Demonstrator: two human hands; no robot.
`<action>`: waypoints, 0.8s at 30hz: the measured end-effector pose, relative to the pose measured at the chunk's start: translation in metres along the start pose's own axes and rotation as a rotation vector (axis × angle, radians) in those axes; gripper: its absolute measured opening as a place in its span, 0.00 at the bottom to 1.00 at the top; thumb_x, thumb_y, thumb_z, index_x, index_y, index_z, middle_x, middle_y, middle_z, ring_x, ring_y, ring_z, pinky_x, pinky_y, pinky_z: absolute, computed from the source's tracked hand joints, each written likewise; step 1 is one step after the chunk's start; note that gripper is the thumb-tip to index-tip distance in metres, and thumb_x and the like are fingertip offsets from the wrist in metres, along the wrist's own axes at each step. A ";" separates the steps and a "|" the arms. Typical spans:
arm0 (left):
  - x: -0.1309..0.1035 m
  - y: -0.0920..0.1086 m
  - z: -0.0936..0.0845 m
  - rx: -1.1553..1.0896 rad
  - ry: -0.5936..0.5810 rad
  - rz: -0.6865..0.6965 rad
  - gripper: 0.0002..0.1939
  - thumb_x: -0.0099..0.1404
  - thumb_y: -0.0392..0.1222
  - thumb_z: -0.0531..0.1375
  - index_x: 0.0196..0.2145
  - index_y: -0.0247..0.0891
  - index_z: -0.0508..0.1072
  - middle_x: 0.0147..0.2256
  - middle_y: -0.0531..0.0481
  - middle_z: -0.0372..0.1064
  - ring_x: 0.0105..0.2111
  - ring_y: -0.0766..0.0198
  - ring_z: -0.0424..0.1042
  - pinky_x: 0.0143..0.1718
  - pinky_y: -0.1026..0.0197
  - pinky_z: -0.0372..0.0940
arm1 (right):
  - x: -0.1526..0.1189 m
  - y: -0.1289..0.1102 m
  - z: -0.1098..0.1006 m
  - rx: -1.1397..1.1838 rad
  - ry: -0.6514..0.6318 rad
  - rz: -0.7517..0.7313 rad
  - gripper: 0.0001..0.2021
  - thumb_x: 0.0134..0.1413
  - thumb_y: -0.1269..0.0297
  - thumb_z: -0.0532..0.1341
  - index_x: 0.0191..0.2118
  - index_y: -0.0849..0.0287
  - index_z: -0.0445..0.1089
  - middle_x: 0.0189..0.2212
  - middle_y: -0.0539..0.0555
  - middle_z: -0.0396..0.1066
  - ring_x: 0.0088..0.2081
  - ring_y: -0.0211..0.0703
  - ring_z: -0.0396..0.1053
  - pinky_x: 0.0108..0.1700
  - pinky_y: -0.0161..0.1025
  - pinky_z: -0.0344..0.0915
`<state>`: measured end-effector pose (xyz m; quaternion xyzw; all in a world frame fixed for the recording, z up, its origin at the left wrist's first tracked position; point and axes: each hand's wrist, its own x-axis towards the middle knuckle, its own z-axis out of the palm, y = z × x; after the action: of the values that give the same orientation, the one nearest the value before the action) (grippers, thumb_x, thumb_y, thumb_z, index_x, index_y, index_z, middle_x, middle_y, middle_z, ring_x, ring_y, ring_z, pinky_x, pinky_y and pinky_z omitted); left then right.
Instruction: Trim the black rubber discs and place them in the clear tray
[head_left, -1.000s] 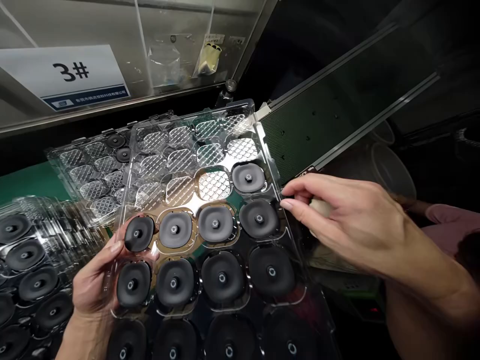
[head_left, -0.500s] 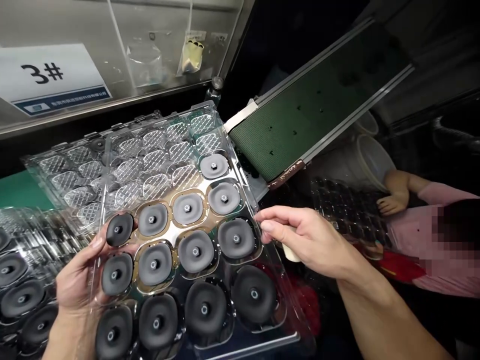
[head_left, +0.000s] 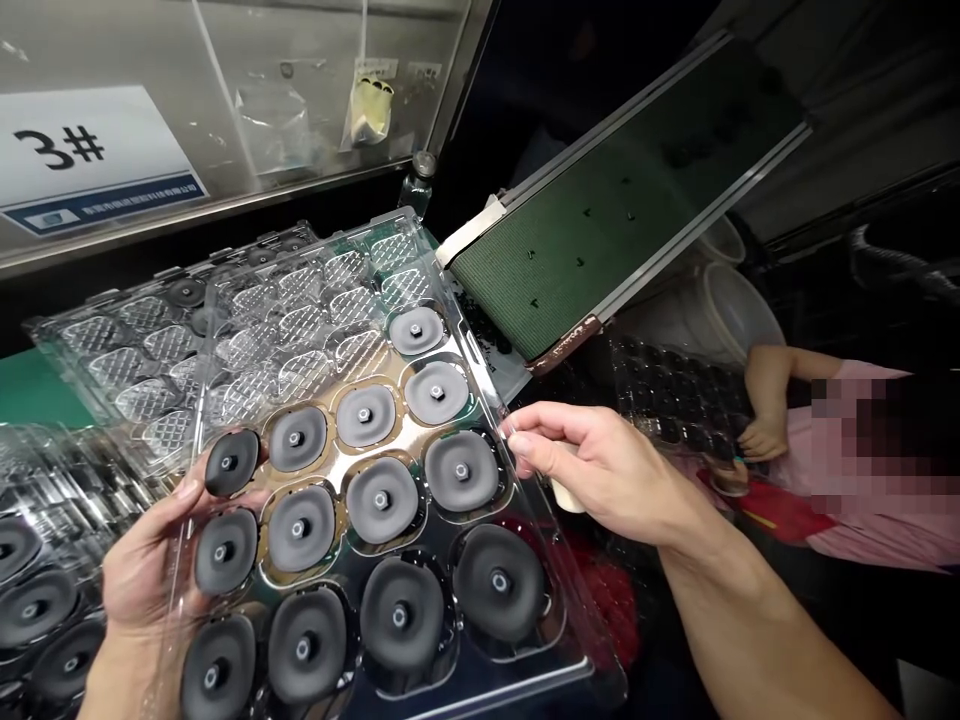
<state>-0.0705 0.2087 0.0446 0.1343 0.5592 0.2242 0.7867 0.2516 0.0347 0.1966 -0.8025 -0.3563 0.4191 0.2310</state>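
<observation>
A clear plastic blister tray (head_left: pixel 486 372) is tilted up in front of me, held by its two long sides. Black rounded discs (head_left: pixel 382 500) with a small central stud fill its nearer pockets. The farther pockets are mostly bare, apart from one disc at the right. My left hand (head_left: pixel 146 550) grips the left edge, its fingers partly seen through the plastic underneath. On the opposite rim, my right hand (head_left: pixel 600 470) pinches the edge between thumb and forefinger. Something small and cream-coloured (head_left: pixel 568 497) shows under that hand; its kind is unclear.
Stacked clear trays (head_left: pixel 90 480) with black discs lie at the left. Another tray (head_left: pixel 127 345) sits behind mine. A green conveyor belt (head_left: pixel 555 270) carrying small dark pieces slopes away at back right. A co-worker's arm (head_left: pixel 769 400) is at far right, near another tray and translucent tubs.
The view has shifted slightly, so most things appear a little farther left. Both my hands keep hold of the tray. The co-worker's hand at the right has moved down.
</observation>
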 end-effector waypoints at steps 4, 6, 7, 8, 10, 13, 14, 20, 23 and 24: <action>0.002 0.002 0.002 0.164 -0.081 0.101 0.11 0.58 0.35 0.61 0.39 0.37 0.78 0.30 0.41 0.83 0.23 0.44 0.80 0.22 0.42 0.78 | 0.004 -0.002 -0.002 -0.011 0.006 -0.015 0.17 0.69 0.47 0.62 0.43 0.56 0.78 0.32 0.51 0.78 0.34 0.43 0.76 0.34 0.36 0.67; 0.000 0.006 0.008 0.161 -0.054 0.133 0.09 0.58 0.34 0.59 0.36 0.36 0.77 0.29 0.41 0.82 0.22 0.45 0.80 0.22 0.44 0.78 | 0.007 -0.004 -0.003 -0.014 0.015 -0.019 0.17 0.68 0.47 0.62 0.41 0.57 0.78 0.31 0.51 0.78 0.30 0.41 0.74 0.31 0.35 0.66; -0.001 0.008 0.014 0.155 -0.021 0.142 0.09 0.59 0.33 0.57 0.35 0.35 0.76 0.28 0.41 0.82 0.22 0.46 0.80 0.21 0.46 0.78 | 0.010 -0.004 -0.003 -0.012 0.019 -0.021 0.17 0.68 0.47 0.62 0.40 0.57 0.78 0.30 0.50 0.78 0.28 0.40 0.73 0.29 0.35 0.65; -0.004 0.011 0.020 0.154 0.001 0.134 0.11 0.60 0.33 0.55 0.36 0.33 0.77 0.27 0.40 0.81 0.21 0.47 0.80 0.21 0.47 0.78 | 0.012 -0.004 -0.003 -0.007 0.020 -0.025 0.17 0.67 0.47 0.63 0.39 0.57 0.78 0.30 0.50 0.77 0.26 0.38 0.71 0.28 0.34 0.64; -0.009 0.018 0.034 0.173 0.050 0.081 0.17 0.63 0.33 0.51 0.42 0.29 0.77 0.24 0.40 0.80 0.20 0.47 0.78 0.19 0.48 0.77 | 0.017 -0.003 -0.002 0.010 0.020 -0.040 0.18 0.66 0.46 0.64 0.37 0.57 0.77 0.28 0.49 0.76 0.23 0.36 0.68 0.26 0.33 0.62; -0.015 0.025 0.052 0.205 0.114 0.004 0.27 0.67 0.35 0.46 0.56 0.21 0.73 0.20 0.40 0.76 0.16 0.47 0.76 0.16 0.50 0.73 | 0.023 -0.001 0.000 0.054 0.010 -0.053 0.21 0.65 0.44 0.64 0.33 0.58 0.75 0.26 0.48 0.74 0.21 0.34 0.63 0.24 0.33 0.58; -0.015 0.027 0.055 0.193 0.134 -0.004 0.28 0.67 0.35 0.45 0.59 0.19 0.70 0.20 0.41 0.76 0.16 0.47 0.76 0.15 0.51 0.73 | 0.024 -0.001 0.000 0.060 0.011 -0.056 0.22 0.65 0.43 0.64 0.32 0.58 0.75 0.25 0.48 0.74 0.20 0.34 0.63 0.24 0.33 0.57; -0.013 0.028 0.060 0.134 0.151 0.006 0.29 0.69 0.33 0.45 0.63 0.18 0.66 0.22 0.42 0.78 0.15 0.51 0.75 0.14 0.55 0.72 | 0.029 0.000 -0.003 0.049 0.032 -0.084 0.23 0.65 0.42 0.63 0.32 0.59 0.75 0.25 0.49 0.73 0.22 0.35 0.62 0.24 0.33 0.56; -0.013 0.029 0.062 0.159 0.129 -0.035 0.29 0.68 0.34 0.46 0.62 0.18 0.67 0.21 0.41 0.78 0.14 0.51 0.74 0.16 0.51 0.73 | 0.030 0.002 -0.004 0.045 0.032 -0.084 0.23 0.65 0.42 0.63 0.31 0.59 0.75 0.25 0.49 0.73 0.23 0.35 0.62 0.24 0.33 0.55; -0.013 0.029 0.064 0.157 0.132 -0.041 0.29 0.68 0.34 0.46 0.62 0.18 0.67 0.21 0.41 0.78 0.14 0.51 0.74 0.16 0.51 0.74 | 0.030 0.003 -0.005 0.044 0.032 -0.080 0.23 0.64 0.42 0.63 0.31 0.59 0.75 0.25 0.49 0.73 0.22 0.35 0.62 0.24 0.33 0.55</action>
<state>-0.0202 0.2303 0.0899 0.1690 0.6282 0.1720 0.7398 0.2685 0.0554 0.1818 -0.7889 -0.3751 0.4043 0.2710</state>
